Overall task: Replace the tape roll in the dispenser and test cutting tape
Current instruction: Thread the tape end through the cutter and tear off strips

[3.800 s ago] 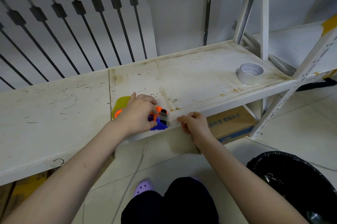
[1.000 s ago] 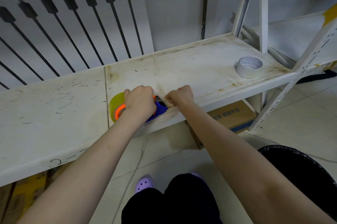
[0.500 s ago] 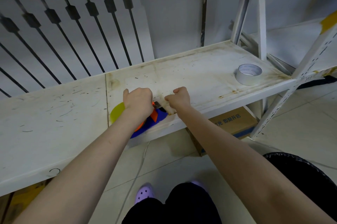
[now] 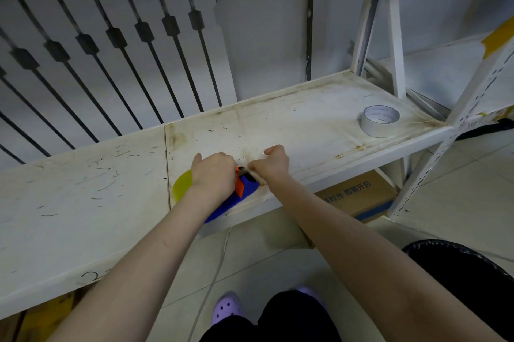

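Observation:
A blue and orange tape dispenser (image 4: 244, 188) lies near the front edge of the white shelf (image 4: 319, 124), with a yellowish tape roll (image 4: 182, 184) showing at its left end. My left hand (image 4: 212, 174) grips the dispenser from above and hides most of it. Right beside its cutter end, my right hand (image 4: 271, 165) is closed, pinching the clear tape end (image 4: 254, 173). The tape itself is hard to see. A second, white tape roll (image 4: 380, 120) lies flat at the far right of the shelf.
A radiator (image 4: 111, 57) and a pipe stand behind the shelf. The rack's uprights (image 4: 395, 24) rise at the right. Under the shelf sits a cardboard box (image 4: 358, 194). A bin with a black bag (image 4: 470, 272) stands on the floor at lower right.
My right hand moved from the shelf's front edge up to the dispenser's cutter end. The dispenser has tilted, its blue handle now pointing over the shelf edge; both hands stay close together.

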The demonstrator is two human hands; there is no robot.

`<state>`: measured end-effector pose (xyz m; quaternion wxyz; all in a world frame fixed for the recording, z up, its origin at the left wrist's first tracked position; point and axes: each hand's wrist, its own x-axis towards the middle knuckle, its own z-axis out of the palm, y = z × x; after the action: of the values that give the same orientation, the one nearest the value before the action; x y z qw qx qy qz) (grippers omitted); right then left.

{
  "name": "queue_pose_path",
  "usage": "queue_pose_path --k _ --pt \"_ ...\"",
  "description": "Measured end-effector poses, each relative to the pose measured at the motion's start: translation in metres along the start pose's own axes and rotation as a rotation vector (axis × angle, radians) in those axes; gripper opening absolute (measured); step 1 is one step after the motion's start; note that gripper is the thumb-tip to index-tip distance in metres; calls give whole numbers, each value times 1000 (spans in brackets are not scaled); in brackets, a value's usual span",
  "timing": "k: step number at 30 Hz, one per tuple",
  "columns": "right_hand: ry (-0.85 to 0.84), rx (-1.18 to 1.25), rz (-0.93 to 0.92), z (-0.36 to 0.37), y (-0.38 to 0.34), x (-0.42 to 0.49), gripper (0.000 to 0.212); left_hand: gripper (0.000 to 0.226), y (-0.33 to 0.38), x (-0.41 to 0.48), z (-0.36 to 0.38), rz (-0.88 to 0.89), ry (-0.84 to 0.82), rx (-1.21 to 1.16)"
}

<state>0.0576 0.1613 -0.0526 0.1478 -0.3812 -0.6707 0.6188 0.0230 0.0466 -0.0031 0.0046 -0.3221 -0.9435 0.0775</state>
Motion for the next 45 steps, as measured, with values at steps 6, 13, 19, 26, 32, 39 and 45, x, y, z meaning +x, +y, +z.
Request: queue_pose_path --k 6,13,19,26,32,39,45 --pt "-70 6 -29 -11 12 -6 47 25 7 -14 6 139 11 323" --pt "-64 48 -31 -17 15 -13 55 44 3 -28 13 284 23 506" --pt "36 153 -64 -30 26 -34 55 43 -6 -32 17 300 8 282" --pt "128 313 -1 -32 48 -64 53 60 3 -29 3 172 -15 -23" --pt "173 533 72 -26 55 -73 29 50 15 -22 0 175 -90 49" --pt "257 796 228 -19 54 -73 19 41 18 -16 -7 240 -193 14" --pt "333 782 216 -24 60 -84 11 41 3 -20 0 297 -19 -49"
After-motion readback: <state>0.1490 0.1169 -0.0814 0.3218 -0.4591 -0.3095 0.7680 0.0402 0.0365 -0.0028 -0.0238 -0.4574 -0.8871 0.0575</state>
